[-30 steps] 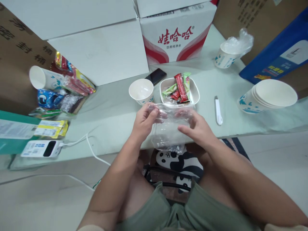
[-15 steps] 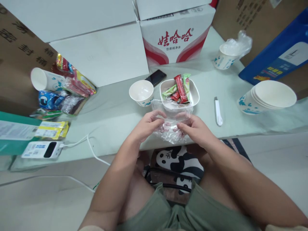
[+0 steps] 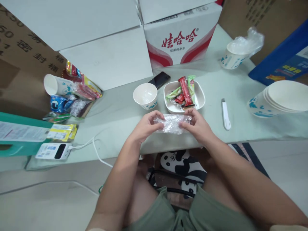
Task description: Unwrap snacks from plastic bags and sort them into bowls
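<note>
Between my two hands is a crumpled clear plastic bag [image 3: 172,124], gathered into a short wide bundle above the table's front edge. My left hand [image 3: 149,124] pinches its left end between thumb and fingers. On the other end, my right hand [image 3: 196,125] has a similar pinch. Just beyond the hands stands a white square bowl [image 3: 200,96] holding several snack sticks in red and green wrappers [image 3: 184,90]. A white paper cup [image 3: 145,95] with a blue-green leaf print stands upright to the bowl's left.
A dark phone [image 3: 160,79] lies behind the cup. To the right are a white box cutter [image 3: 225,115], stacked paper cups [image 3: 276,99] and a plastic-stuffed cup [image 3: 233,57]. A power bank [image 3: 54,150] with a white cable lies left. White cartons [image 3: 183,38] line the back.
The plastic bag, spread loose and hanging lower before, is now folded up into a compact bundle between my hands. The whole view has shifted slightly.
</note>
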{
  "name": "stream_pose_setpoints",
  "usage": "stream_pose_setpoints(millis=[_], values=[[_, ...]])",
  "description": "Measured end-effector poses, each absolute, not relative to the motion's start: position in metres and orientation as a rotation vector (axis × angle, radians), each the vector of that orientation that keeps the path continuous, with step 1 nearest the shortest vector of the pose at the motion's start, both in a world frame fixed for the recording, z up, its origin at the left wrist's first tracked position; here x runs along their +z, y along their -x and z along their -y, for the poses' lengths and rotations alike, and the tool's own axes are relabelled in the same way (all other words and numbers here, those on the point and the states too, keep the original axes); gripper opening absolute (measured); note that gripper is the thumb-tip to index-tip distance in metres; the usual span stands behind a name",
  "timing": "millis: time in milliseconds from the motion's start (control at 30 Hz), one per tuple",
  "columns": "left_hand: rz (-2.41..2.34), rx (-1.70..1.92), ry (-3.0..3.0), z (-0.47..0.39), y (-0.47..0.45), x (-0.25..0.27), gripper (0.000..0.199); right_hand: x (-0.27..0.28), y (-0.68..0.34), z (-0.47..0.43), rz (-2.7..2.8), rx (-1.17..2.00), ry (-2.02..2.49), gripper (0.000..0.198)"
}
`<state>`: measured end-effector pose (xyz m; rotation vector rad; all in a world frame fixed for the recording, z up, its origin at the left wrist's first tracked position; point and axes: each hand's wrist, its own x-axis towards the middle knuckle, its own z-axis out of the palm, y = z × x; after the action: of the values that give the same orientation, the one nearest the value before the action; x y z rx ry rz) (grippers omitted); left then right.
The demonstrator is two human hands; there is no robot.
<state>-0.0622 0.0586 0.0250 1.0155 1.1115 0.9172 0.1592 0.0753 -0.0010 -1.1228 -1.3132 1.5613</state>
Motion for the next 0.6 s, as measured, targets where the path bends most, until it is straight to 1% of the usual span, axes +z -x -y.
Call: stream_pose_setpoints(millis=[33, 67, 100, 133, 200, 233, 267, 300, 333, 400, 433, 467, 533, 600], values=[[-1.113, 0.941, -1.077, -0.059, 0.062, 0.022, 0.033, -0.002, -0.156, -0.077, 1.270, 1.608, 1.146, 0.041], [-1.125, 0.989, -1.151, -0.059, 0.061, 0.020, 0.039, -0.003, -0.153, -0.078, 1.240, 1.652, 1.151, 0.043], [-1.175, 1.077, -1.244, -0.058, 0.059, 0.019, 0.040, -0.003, -0.151, -0.079, 1.233, 1.670, 1.152, 0.040], [-1.266, 1.220, -1.361, -0.057, 0.057, 0.018, 0.037, -0.002, -0.148, -0.080, 1.249, 1.649, 1.157, 0.034], [-1.461, 1.565, -1.642, -0.052, 0.052, 0.019, 0.021, 0.001, -0.145, -0.079, 1.296, 1.535, 1.154, 0.025], [-1.513, 1.685, -1.766, -0.049, 0.048, 0.021, 0.014, 0.002, -0.144, -0.079, 1.313, 1.490, 1.131, 0.022], [-1.509, 1.724, -1.863, -0.046, 0.044, 0.023, 0.010, 0.004, -0.143, -0.077, 1.324, 1.472, 1.086, 0.020], [-1.464, 1.667, -1.911, -0.043, 0.039, 0.024, 0.009, 0.005, -0.142, -0.075, 1.334, 1.480, 1.022, 0.018], [-1.392, 1.554, -1.907, -0.041, 0.035, 0.025, 0.013, 0.005, -0.142, -0.073, 1.344, 1.506, 0.952, 0.018], [-1.255, 1.318, -1.773, -0.040, 0.027, 0.024, 0.028, 0.005, -0.141, -0.069, 1.365, 1.553, 0.826, 0.016], [-1.210, 1.250, -1.682, -0.041, 0.026, 0.022, 0.033, 0.004, -0.141, -0.067, 1.378, 1.569, 0.770, 0.013], [-1.193, 1.219, -1.595, -0.043, 0.026, 0.020, 0.033, 0.003, -0.142, -0.066, 1.384, 1.579, 0.718, 0.012], [-1.251, 1.284, -1.452, -0.048, 0.035, 0.014, 0.029, -0.001, -0.144, -0.066, 1.376, 1.574, 0.651, 0.020], [-1.387, 1.490, -1.396, -0.054, 0.052, 0.012, 0.024, -0.004, -0.147, -0.068, 1.381, 1.535, 0.676, 0.026]])
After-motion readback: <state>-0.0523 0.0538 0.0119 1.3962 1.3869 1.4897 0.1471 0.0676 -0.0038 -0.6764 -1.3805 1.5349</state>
